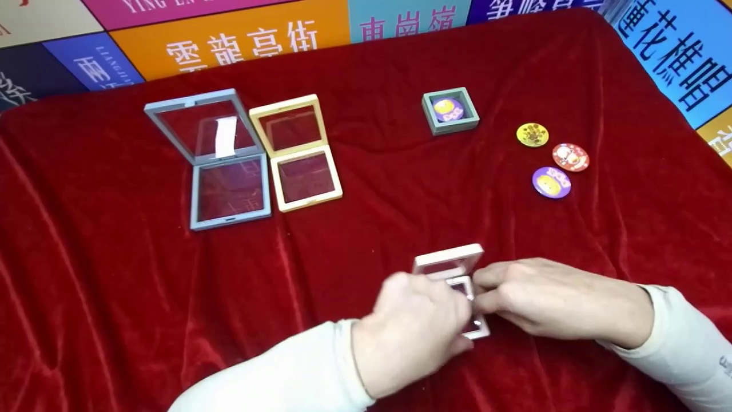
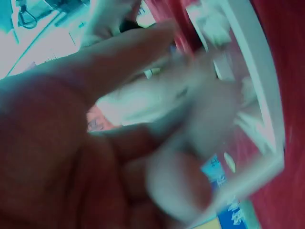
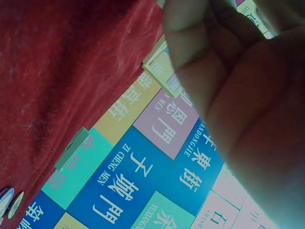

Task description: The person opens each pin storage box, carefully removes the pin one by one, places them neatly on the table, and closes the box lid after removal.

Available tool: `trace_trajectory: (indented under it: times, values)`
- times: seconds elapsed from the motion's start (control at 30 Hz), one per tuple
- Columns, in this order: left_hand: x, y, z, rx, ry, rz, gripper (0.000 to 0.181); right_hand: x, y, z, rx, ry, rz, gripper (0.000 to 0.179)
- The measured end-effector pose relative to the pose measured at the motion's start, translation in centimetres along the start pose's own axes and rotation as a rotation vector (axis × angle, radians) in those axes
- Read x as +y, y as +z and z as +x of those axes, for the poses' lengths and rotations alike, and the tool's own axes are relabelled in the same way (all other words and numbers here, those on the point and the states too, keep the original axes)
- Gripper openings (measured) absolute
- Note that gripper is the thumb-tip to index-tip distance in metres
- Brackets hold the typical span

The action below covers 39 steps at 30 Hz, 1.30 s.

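A small pale pink hinged display frame [image 1: 449, 255] stands open in front of me on the red cloth, its lid tilted up at the back. My left hand [image 1: 416, 329] reaches over its lower half and hides much of it. In the left wrist view, the fingers of that hand [image 2: 178, 183] are bent and blurred in front of the pale rim; I cannot tell whether they hold something. Along the frame's right edge my right hand [image 1: 557, 297] grips with bent fingers and thumb. The right wrist view shows that palm [image 3: 257, 95] with its fingers curled.
A blue frame [image 1: 230, 191] and a cream frame [image 1: 307, 177] stand open at the left. Farther back sits a green frame [image 1: 450, 110] with a purple badge inside. To its right lie a yellow badge [image 1: 532, 135], a red badge [image 1: 571, 157] and a purple badge [image 1: 551, 182].
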<state>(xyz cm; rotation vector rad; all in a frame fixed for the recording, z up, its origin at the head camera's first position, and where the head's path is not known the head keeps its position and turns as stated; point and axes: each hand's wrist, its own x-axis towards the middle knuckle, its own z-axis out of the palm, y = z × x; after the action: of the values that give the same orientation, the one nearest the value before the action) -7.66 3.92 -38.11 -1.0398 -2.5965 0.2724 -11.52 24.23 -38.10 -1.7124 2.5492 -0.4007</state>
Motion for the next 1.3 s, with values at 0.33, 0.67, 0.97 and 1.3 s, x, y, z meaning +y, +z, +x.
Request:
trace_trajectory:
  times: [0.33,0.67,0.97,1.3]
  values:
    - [0.0,-0.2,0.5,-0.252,0.067,-0.023,0.034,0.0,0.2,0.3,0.009,-0.029,0.043,0.019]
    - [-2.5,1.8,1.0,0.0,-0.009,-0.037,0.034,-0.1,0.6,0.2,-0.127,0.178,-0.042,0.051]
    - [-4.8,3.5,2.1,0.059,-0.084,-0.126,0.024,-0.3,0.7,0.3,-0.167,0.222,-0.1,0.066]
    - [-7.6,5.9,3.3,0.238,-0.251,0.016,0.012,-0.2,1.1,0.4,-0.164,0.19,-0.145,0.059]
